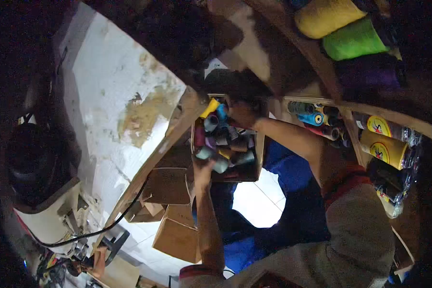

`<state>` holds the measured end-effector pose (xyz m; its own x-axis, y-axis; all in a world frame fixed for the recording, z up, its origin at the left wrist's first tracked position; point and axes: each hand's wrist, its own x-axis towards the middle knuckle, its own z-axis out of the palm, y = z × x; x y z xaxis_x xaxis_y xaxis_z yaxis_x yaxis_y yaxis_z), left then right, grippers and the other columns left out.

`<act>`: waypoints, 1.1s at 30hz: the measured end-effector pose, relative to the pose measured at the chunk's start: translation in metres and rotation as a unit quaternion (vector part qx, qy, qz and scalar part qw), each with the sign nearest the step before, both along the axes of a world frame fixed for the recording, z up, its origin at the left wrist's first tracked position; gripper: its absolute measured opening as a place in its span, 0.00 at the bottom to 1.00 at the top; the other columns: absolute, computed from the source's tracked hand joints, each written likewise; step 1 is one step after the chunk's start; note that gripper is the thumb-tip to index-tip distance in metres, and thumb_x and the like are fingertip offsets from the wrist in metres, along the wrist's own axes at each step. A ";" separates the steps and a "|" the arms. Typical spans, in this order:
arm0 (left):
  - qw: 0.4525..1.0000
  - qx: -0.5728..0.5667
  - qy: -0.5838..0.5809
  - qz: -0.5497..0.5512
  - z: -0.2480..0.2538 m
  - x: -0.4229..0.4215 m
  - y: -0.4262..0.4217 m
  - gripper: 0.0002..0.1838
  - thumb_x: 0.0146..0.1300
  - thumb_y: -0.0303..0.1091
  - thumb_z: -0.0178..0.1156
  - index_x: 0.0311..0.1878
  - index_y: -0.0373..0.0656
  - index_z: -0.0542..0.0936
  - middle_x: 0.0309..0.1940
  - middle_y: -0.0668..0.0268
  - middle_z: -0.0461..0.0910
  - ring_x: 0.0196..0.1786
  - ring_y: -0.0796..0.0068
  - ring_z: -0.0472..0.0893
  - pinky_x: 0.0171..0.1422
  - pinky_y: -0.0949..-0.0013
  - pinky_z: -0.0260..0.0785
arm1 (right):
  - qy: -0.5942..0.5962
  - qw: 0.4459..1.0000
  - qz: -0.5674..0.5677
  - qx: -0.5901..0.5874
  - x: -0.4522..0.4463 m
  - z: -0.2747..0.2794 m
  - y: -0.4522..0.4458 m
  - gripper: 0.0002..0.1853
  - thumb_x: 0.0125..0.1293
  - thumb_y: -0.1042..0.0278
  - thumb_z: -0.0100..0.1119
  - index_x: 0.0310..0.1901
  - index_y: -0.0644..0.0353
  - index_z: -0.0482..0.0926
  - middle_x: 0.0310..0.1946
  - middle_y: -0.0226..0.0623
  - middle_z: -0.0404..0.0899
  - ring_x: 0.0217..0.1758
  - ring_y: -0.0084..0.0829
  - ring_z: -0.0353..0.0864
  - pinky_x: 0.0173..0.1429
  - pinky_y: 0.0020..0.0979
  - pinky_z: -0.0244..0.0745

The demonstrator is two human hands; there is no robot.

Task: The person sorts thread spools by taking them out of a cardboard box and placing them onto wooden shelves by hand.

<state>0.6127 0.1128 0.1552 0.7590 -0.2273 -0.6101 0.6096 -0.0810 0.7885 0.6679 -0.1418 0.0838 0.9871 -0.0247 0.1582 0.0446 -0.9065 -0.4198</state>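
A cardboard box [260, 158] full of thread spools in grey, teal, purple, blue and yellow is in front of me. My left hand [204, 169] is at its near left corner, with the fingers curled against a pale grey-green thread spool [220, 164]. Another teal spool [204, 152] lies just above those fingers. My right hand [244, 115] reaches into the far right part of the box, near a blue spool [222, 112] and a yellow spool [210, 108]. Deep shadow and blur hide its fingers, so what they hold does not show.
On the right, a wooden shelf [393, 115] holds more spools and labelled yellow cones [384, 149]. Yellow and green cones [353, 38] lie at upper right. A stained white tabletop [120, 86] stands left, with a black cable [115, 223] below. Open cardboard boxes [176, 235] sit on the floor.
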 end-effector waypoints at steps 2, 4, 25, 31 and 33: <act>0.999 -0.020 0.040 -0.002 0.001 -0.014 0.013 0.31 0.52 0.35 0.66 0.58 0.37 0.65 0.42 0.63 0.75 0.42 0.74 0.76 0.47 0.69 0.69 | -0.021 1.000 0.019 0.003 0.001 -0.018 0.005 0.12 0.57 0.65 0.52 0.39 0.63 0.76 0.28 0.45 0.75 0.28 0.44 0.77 0.31 0.39 0.72; 0.993 -0.048 0.101 0.027 0.008 -0.016 0.009 0.27 0.54 0.36 0.65 0.54 0.37 0.68 0.38 0.65 0.75 0.38 0.76 0.76 0.42 0.70 0.69 | 0.016 0.999 0.050 -0.012 -0.002 -0.051 0.003 0.09 0.54 0.66 0.54 0.35 0.61 0.76 0.26 0.44 0.74 0.26 0.43 0.76 0.29 0.38 0.71; 0.977 -0.137 0.162 0.024 0.133 -0.012 -0.001 0.27 0.57 0.35 0.62 0.58 0.43 0.65 0.47 0.62 0.73 0.49 0.69 0.74 0.53 0.67 0.68 | 0.022 1.000 -0.009 -0.012 0.006 0.150 -0.031 0.24 0.48 0.61 0.61 0.51 0.54 0.75 0.42 0.48 0.78 0.45 0.44 0.78 0.50 0.43 0.71; 0.966 -0.242 0.047 -0.078 0.277 0.026 -0.024 0.29 0.52 0.31 0.62 0.58 0.40 0.65 0.48 0.61 0.73 0.49 0.69 0.75 0.53 0.66 0.69 | 0.232 0.931 -0.068 0.274 -0.025 0.414 -0.053 0.25 0.36 0.68 0.72 0.39 0.60 0.74 0.30 0.39 0.79 0.36 0.33 0.78 0.45 0.33 0.71; 0.936 -0.335 0.041 -0.100 0.332 0.041 -0.031 0.31 0.50 0.36 0.63 0.58 0.37 0.66 0.51 0.59 0.72 0.50 0.67 0.75 0.53 0.65 0.70 | 0.290 0.902 -0.032 0.320 -0.031 0.495 -0.059 0.28 0.35 0.65 0.75 0.42 0.58 0.75 0.35 0.36 0.78 0.42 0.30 0.75 0.50 0.31 0.69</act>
<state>0.6537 0.0820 0.4867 0.6176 -0.7122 -0.3337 0.6955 0.2964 0.6545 0.6370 -0.2006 0.5792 0.8927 0.0116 -0.4504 -0.3942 -0.4640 -0.7933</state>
